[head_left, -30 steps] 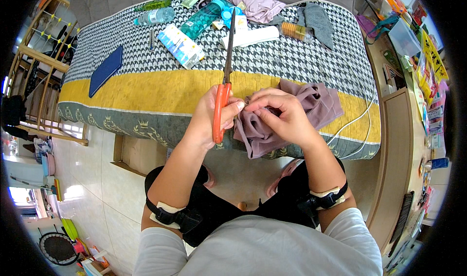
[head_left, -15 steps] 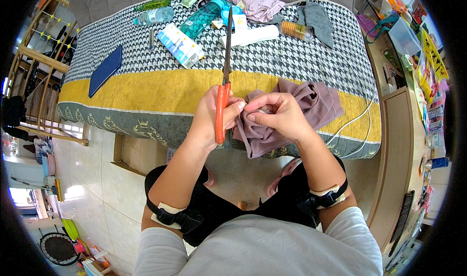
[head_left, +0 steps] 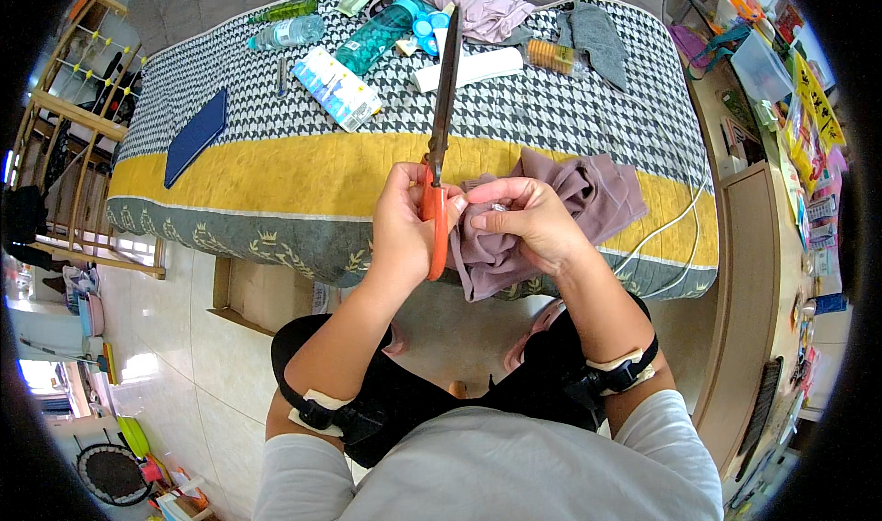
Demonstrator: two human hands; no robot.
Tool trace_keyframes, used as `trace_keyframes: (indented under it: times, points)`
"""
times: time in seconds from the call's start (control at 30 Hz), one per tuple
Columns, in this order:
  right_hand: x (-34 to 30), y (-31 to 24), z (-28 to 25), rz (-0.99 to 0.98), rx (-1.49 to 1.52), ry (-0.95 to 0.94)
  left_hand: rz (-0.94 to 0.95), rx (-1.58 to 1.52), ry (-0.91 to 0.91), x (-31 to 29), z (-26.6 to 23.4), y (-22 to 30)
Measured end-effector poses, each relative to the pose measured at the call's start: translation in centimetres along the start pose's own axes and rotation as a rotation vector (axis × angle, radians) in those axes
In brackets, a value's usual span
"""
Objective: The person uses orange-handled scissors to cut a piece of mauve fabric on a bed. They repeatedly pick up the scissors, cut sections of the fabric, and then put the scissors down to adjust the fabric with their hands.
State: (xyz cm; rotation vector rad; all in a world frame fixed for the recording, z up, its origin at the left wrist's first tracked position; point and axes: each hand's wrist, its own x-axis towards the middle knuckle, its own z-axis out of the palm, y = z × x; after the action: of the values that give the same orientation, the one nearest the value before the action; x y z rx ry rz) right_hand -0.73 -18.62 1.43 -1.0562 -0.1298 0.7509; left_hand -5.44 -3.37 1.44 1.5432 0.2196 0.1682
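Scissors with orange handles are in my left hand, their dark blades together and pointing away from me. The thumb and fingertips of that hand come up against the bunched mauve cloth. My right hand pinches a fold of this cloth between thumb and index finger, close to the left fingertips. A small pale bit shows at the pinch, too small to make out. The rest of the cloth lies crumpled on the bed's near edge, beneath and beyond my right hand.
Across the patterned bedspread lie a dark blue flat case, a blue-and-white packet, a teal bottle, a clear bottle, a white roll and grey cloth. A white cable runs down at the right.
My left hand has shifted slightly right, closer to the right hand. The scissors have turned and now lean a little to the right. My right hand keeps its pinch on the cloth.
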Motion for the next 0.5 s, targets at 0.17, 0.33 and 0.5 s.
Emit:
trace_keyframes:
  times: [0.17,0.33,0.5]
  points:
    - [0.07,0.25,-0.42,-0.015,-0.074,0.039,0.107,0.062,0.028,-0.32,0.39,0.34]
    - [-0.13,-0.17,-0.28,0.001,-0.163,0.053,0.121,0.020,0.016,-0.40,0.33,0.19]
    - [-0.24,-0.34,-0.08,-0.068,-0.232,0.029,0.111,0.048,0.016,-0.37,0.29,0.15]
